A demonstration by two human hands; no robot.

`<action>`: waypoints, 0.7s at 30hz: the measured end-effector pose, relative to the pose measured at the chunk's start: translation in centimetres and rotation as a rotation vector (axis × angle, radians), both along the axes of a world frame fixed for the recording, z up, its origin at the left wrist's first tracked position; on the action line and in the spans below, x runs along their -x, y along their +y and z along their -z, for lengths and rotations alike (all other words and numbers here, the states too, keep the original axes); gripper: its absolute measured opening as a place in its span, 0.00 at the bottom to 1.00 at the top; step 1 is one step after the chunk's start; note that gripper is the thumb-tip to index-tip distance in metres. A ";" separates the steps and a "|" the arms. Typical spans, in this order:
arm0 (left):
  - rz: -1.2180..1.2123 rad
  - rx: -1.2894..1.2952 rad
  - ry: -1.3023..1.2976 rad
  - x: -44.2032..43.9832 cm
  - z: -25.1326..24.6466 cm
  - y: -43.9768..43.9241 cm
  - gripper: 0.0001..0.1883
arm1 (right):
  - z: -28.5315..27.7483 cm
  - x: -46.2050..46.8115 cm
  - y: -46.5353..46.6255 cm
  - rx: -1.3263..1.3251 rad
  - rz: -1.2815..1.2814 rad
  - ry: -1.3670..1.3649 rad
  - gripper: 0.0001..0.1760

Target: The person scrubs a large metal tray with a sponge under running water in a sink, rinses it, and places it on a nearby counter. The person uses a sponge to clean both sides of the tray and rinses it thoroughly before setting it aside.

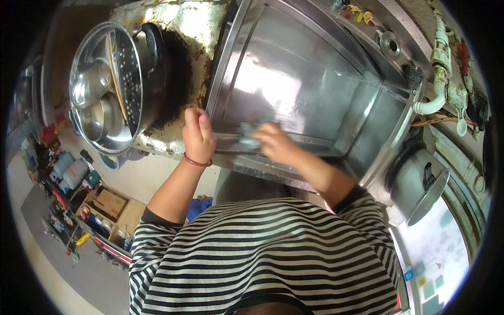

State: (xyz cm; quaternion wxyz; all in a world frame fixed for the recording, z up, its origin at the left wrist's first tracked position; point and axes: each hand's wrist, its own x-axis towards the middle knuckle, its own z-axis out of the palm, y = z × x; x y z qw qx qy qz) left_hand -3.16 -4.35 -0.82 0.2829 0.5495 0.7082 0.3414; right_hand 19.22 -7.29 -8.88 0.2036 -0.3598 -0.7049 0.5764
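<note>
A large stainless steel sink [315,106] lies before me, its wet surface shining with reflected light. Inside its near edge, my right hand [277,143] grips a pale blue-grey cloth [250,132]; both are blurred, so the cloth's exact kind is unclear. My left hand [199,132], with a reddish bracelet at the wrist, is beside the sink's near left corner. Its fingers are curled in, the thumb lies against them, and nothing shows in its grasp. Whether it touches the sink's rim is hard to tell.
Left of the sink, a big steel pot [151,90] holds bowls and a perforated strainer [130,82] on a rusty, stained counter [185,23]. A drain fitting [390,44] and black scrubber [412,76] rest on the back ledge. White pipes [441,67] and another pot [417,181] are at right.
</note>
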 end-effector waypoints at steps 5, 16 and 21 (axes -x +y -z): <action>0.024 0.046 0.077 -0.2 -0.3 0.2 0.15 | -2.2 9.7 12.7 -0.510 0.369 -0.268 0.17; 0.028 0.092 0.125 -0.4 -0.4 0.6 0.14 | 6.3 -4.8 20.9 -0.605 0.914 -0.707 0.18; 0.030 0.145 0.138 0.0 -0.2 0.1 0.13 | 13.4 -21.7 15.1 0.181 1.290 -0.632 0.17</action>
